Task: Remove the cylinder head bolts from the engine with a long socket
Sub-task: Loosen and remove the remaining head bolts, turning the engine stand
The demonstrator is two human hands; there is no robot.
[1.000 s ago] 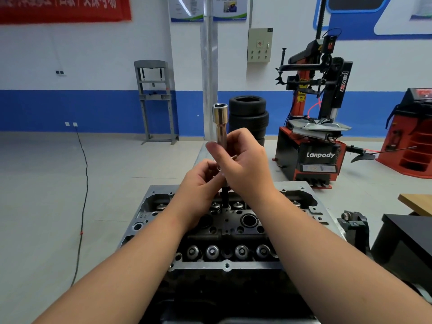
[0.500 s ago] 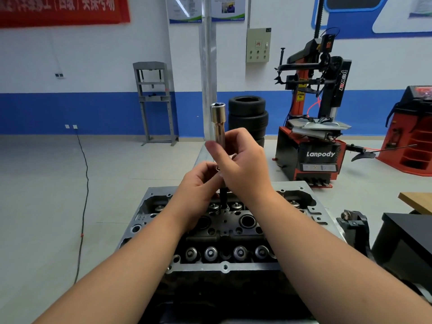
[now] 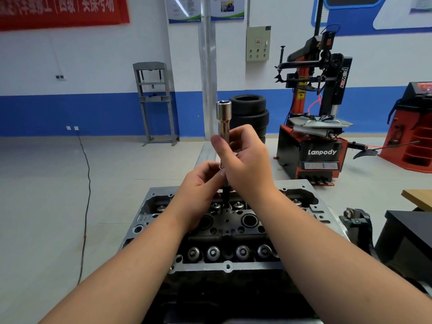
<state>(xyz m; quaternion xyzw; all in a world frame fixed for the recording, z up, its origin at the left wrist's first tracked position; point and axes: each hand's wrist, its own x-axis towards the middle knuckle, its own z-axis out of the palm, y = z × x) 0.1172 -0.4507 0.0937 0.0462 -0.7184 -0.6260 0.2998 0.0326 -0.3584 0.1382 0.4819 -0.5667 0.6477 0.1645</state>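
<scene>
A chrome long socket (image 3: 224,118) stands upright above the middle of the engine's cylinder head (image 3: 228,228). My right hand (image 3: 247,164) grips the socket's lower half. A thin dark bolt shank (image 3: 226,195) hangs from the socket's bottom down to a hole in the head. My left hand (image 3: 201,183) pinches around the joint where the shank meets the socket, just below the right hand. The bolt's head is hidden by my fingers.
A red and black tyre changer (image 3: 315,127) stands behind the engine on the right, next to a tyre stack (image 3: 249,113). A dark bench (image 3: 409,232) and a wooden edge (image 3: 418,197) lie at right. A black cable (image 3: 85,195) runs across the floor at left.
Both hands and the socket have shifted very slightly; the grip is the same and the socket remains upright over the same hole.
</scene>
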